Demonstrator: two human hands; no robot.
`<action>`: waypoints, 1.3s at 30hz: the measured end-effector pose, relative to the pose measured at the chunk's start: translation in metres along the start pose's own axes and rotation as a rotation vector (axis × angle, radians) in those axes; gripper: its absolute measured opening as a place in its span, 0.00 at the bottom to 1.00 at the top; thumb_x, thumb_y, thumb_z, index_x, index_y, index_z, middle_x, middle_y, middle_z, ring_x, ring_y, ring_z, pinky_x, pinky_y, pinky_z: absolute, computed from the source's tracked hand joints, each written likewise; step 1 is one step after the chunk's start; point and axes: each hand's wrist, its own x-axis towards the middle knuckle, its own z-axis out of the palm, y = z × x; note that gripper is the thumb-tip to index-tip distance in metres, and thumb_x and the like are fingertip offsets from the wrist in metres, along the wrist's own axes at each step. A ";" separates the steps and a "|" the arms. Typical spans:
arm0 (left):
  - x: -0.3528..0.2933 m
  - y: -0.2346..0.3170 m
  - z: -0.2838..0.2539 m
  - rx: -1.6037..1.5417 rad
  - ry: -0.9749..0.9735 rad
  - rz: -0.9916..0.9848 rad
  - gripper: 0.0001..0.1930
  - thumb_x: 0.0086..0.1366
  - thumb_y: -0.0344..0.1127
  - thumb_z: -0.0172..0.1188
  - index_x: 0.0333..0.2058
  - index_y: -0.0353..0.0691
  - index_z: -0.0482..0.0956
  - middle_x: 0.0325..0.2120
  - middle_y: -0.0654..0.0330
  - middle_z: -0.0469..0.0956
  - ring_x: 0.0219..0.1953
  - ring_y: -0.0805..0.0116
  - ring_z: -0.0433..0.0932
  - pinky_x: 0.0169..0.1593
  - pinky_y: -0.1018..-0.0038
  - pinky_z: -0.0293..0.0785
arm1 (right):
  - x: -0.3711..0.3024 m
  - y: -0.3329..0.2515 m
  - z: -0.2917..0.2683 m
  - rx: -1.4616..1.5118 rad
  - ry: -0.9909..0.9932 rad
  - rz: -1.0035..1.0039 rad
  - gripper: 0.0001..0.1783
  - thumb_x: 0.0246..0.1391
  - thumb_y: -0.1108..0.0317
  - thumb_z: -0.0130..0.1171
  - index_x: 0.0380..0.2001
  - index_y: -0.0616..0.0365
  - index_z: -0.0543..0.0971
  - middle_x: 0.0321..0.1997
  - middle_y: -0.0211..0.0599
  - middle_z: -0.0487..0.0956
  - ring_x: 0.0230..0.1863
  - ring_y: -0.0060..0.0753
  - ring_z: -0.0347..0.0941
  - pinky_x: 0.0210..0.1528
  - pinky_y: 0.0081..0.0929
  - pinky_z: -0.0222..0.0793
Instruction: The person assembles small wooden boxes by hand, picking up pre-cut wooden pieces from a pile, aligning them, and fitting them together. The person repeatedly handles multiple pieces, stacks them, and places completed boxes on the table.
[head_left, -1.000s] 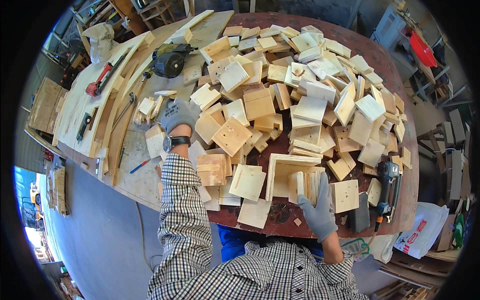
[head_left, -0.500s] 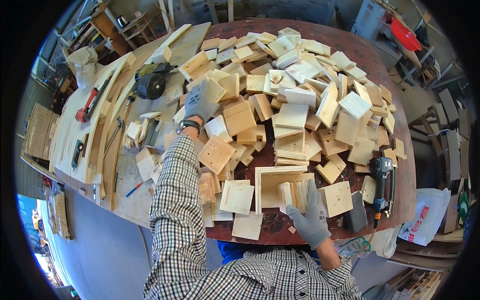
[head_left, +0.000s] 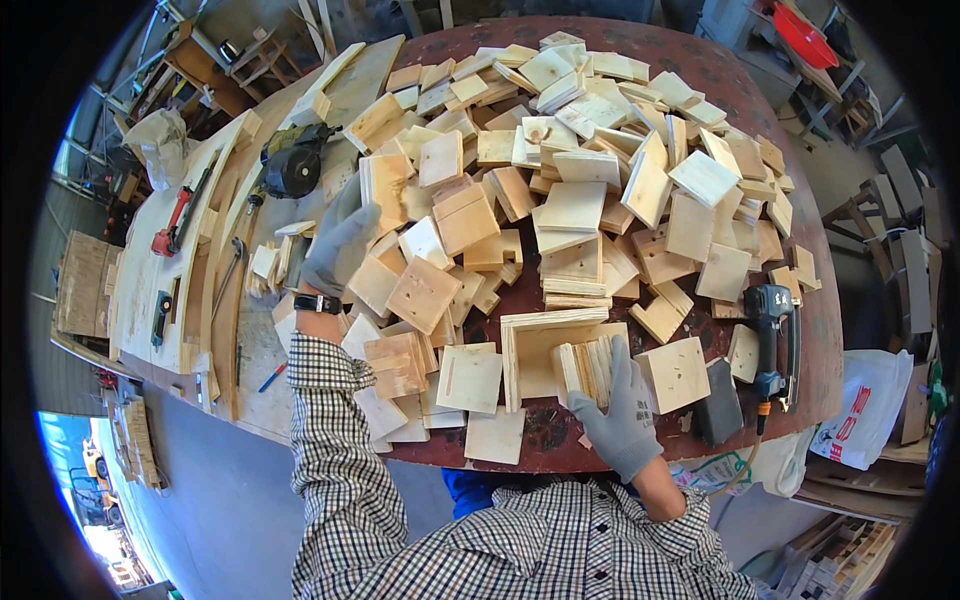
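Observation:
My left hand (head_left: 340, 238), in a grey work glove, is at the left side of a large heap of small square wooden boards (head_left: 575, 206). Its thumb and fingers close around the lower left edge of a few stacked boards (head_left: 388, 188); the fingertips are partly hidden. At the table's near edge my right hand (head_left: 622, 420), gloved too, grips a short stack of plywood pieces (head_left: 585, 368) standing on edge, thumb in front and fingers along the right side. That stack sits inside an L-shaped wooden corner frame (head_left: 512, 352).
A nail gun (head_left: 768, 335) with a hose lies at the right beside a dark grey block (head_left: 718, 402). On the left are a black coil-like tool (head_left: 292, 165), a red-handled tool (head_left: 175, 225), a hammer (head_left: 228, 275) and long planks. White bags (head_left: 858, 405) hang at the table's right edge.
My left hand has drawn back left and toward me, bringing stacked boards with it. My right hand keeps its hold on the plywood stack. The whole view has shifted slightly.

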 end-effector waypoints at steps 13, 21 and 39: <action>-0.081 0.051 0.107 -0.692 -0.119 -0.149 0.48 0.67 0.66 0.56 0.72 0.33 0.60 0.60 0.38 0.74 0.53 0.43 0.81 0.49 0.51 0.84 | 0.000 0.000 0.001 0.018 -0.008 0.041 0.55 0.59 0.50 0.66 0.76 0.72 0.51 0.66 0.67 0.67 0.64 0.67 0.67 0.68 0.53 0.64; -0.142 0.053 0.157 -0.638 -0.168 -0.226 0.58 0.54 0.44 0.78 0.77 0.43 0.51 0.72 0.48 0.62 0.72 0.48 0.65 0.70 0.46 0.69 | 0.001 0.003 0.006 0.006 0.019 0.021 0.55 0.59 0.48 0.66 0.75 0.71 0.52 0.64 0.68 0.67 0.61 0.68 0.70 0.64 0.54 0.67; -0.184 0.060 0.198 -0.032 -0.101 -0.251 0.53 0.58 0.48 0.75 0.77 0.44 0.55 0.64 0.53 0.67 0.61 0.63 0.72 0.62 0.66 0.73 | 0.005 0.003 0.008 0.003 0.020 0.039 0.57 0.59 0.47 0.66 0.77 0.69 0.50 0.65 0.66 0.67 0.64 0.67 0.68 0.66 0.52 0.66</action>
